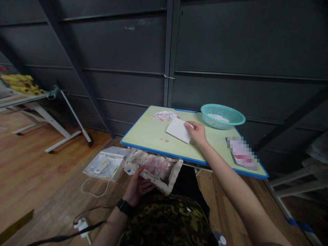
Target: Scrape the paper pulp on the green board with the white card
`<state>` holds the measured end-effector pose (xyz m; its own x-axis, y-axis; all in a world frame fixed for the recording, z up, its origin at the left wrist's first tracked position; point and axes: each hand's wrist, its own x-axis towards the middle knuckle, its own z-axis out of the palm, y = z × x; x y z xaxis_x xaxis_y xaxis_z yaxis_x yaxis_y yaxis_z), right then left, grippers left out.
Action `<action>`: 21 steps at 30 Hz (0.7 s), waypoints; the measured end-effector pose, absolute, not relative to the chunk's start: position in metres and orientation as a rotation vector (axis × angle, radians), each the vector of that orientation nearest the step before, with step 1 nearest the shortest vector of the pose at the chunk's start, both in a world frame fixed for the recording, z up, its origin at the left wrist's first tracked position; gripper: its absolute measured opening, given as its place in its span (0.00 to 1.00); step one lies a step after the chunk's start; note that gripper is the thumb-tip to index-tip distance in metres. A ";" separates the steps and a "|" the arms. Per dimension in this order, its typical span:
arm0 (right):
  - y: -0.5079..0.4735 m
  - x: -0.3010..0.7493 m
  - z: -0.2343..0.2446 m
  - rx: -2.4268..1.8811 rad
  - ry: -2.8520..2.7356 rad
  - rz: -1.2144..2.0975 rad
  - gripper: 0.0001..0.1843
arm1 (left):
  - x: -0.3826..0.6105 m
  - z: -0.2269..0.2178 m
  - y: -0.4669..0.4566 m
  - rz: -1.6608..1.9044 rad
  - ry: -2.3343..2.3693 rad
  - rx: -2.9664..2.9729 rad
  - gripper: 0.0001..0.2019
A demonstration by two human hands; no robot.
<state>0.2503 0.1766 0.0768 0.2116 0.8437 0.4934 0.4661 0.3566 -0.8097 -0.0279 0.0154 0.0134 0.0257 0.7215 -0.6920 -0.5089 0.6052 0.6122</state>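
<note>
My right hand [196, 132] pinches the edge of a white rectangular card or pad [178, 130], which lies over the pale green tabletop [143, 131]. Below the table's front edge, my left hand [139, 182] grips the near side of a shallow tray-like box [169, 186] with a spotted lining. Pinkish, shiny contents, too blurred to name, show inside it. Part of the box is hidden under the table. Behind the card rests a pile of small pink and white pieces [165, 115]. Two small brownish spots [164, 140] show on the tabletop.
A turquoise plastic basket [237, 119] with white pieces inside stands at the back right. A pixelated flat object [242, 153] lies on the right. On the floor at left sit an open white box [115, 174] and a power strip [82, 226] with cords. A dark panelled wall [123, 44] rises behind.
</note>
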 end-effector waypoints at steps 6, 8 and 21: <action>0.177 0.254 0.077 -1.360 -1.435 0.265 0.23 | -0.027 0.015 0.015 0.956 1.222 0.223 0.11; 0.177 0.253 0.076 -1.364 -1.461 0.272 0.22 | -0.027 0.015 0.015 0.955 1.221 0.224 0.11; 0.173 0.251 0.080 -1.332 -1.436 0.334 0.21 | -0.026 0.018 0.013 0.987 1.209 0.230 0.10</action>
<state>0.2510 0.1734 0.0798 0.2270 0.8339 0.5031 0.5267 0.3294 -0.7837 -0.0262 0.0131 0.0184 0.0148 0.7382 -0.6744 -0.5134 0.5844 0.6284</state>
